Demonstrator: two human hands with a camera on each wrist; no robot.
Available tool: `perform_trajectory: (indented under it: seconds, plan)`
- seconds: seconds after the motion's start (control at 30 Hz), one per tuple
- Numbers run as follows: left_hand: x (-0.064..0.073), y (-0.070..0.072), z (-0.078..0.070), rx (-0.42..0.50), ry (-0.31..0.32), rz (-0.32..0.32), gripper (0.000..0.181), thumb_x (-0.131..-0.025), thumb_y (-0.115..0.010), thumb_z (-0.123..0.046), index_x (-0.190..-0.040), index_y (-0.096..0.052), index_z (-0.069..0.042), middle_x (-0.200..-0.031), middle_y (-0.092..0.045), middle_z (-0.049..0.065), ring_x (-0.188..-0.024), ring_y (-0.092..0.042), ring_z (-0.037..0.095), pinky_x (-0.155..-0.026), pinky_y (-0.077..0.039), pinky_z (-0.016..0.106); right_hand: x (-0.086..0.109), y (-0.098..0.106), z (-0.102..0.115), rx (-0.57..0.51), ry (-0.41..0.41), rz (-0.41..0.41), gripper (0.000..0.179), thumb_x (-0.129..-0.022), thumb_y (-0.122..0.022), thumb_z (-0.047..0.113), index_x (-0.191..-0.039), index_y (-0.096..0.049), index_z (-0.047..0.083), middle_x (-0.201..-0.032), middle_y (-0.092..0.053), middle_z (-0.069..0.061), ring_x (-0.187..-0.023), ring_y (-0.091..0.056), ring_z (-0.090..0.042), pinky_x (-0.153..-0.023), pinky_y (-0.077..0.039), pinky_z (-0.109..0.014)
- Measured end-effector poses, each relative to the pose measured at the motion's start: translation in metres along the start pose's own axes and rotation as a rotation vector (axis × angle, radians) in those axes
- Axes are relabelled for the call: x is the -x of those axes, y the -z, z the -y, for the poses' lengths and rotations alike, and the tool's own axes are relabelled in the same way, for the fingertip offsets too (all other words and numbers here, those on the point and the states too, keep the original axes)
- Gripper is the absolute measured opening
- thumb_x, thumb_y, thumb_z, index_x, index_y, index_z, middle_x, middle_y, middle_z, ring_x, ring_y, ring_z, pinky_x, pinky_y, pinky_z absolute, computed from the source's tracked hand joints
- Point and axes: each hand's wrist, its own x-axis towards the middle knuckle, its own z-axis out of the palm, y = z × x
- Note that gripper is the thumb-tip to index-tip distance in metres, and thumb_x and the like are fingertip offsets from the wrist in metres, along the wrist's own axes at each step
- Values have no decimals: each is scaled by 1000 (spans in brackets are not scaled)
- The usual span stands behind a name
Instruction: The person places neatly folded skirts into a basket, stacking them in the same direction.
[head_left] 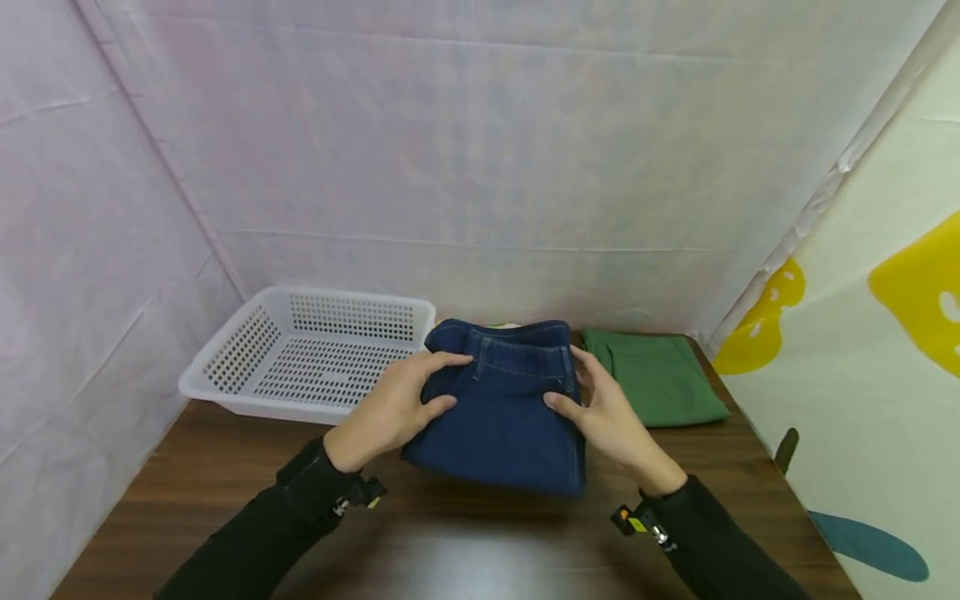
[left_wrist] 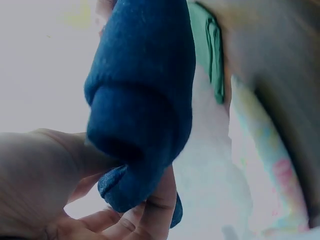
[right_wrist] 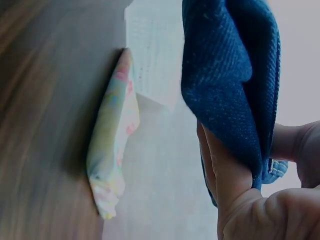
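Observation:
Folded blue jeans (head_left: 510,425) are held up above the table between both hands, waistband toward the far side. My left hand (head_left: 393,408) grips their left edge, thumb on the near face and fingers partly behind. On the right edge, my right hand (head_left: 611,412) pinches the denim, its thumb in front and the other fingers at the back. In the left wrist view the rolled side of the jeans (left_wrist: 140,90) shows between thumb and fingers. The right wrist view shows the layered denim (right_wrist: 225,85) with fingers beneath it.
A white perforated plastic basket (head_left: 262,404) stands at the back left of the brown wooden table (head_left: 480,550). Folded green cloth (head_left: 663,379) lies at the back right. Behind the jeans is a folded floral-patterned cloth (right_wrist: 112,135). White sheeting (head_left: 480,142) rises behind the table.

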Motion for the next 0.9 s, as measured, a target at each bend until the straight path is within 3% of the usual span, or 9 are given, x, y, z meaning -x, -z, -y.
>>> perform_trajectory:
  seconds: [0.1,0.37,0.6,0.73,0.8,0.9]
  plan:
    - [-5,9,7,-26,11,-20,62,-106,-87,-11,-165,-68,-20,-165,-69,19,-150,-69,45,-121,-59,64,-15,-6,5,-17,9,-2,93,-117,-75,22,-188,-16,12,-181,-51,-21,-165,-55,-45,-127,-54,-66]
    - [-11,34,31,-70,72,-48,58,-109,-82,-7,-165,-68,-19,-170,-63,24,-155,-62,53,-125,-54,71,-51,-31,22,-193,-51,22,90,-117,-72,13,-188,-17,19,-178,-55,-21,-157,-63,-45,-123,-60,-58]
    - [-10,50,53,-88,137,-83,57,-111,-78,-5,-165,-67,-19,-174,-58,27,-157,-58,55,-126,-53,73,-81,-54,38,-246,-96,33,90,-117,-73,14,-188,-18,20,-190,-32,-23,-172,-45,-46,-127,-55,-64]
    - [-8,60,67,-111,147,-108,55,-111,-78,-3,-164,-68,-16,-173,-58,31,-156,-58,57,-125,-52,74,-98,-66,47,-313,-124,76,91,-118,-70,11,-189,-14,22,-189,-32,-25,-161,-58,-48,-120,-62,-61]
    - [-7,67,72,-126,156,-115,55,-111,-78,-3,-164,-68,-15,-172,-58,32,-153,-59,59,-123,-53,74,-107,-74,53,-352,-130,97,91,-118,-68,8,-189,-13,21,-186,-36,-26,-157,-62,-48,-117,-64,-60]
    - [-5,80,79,-151,184,-115,55,-111,-77,-3,-164,-67,-14,-173,-55,35,-141,-65,60,-107,-59,67,-119,-86,61,-392,-133,114,91,-118,-67,6,-189,-13,20,-183,-42,-27,-155,-64,-49,-113,-66,-60]
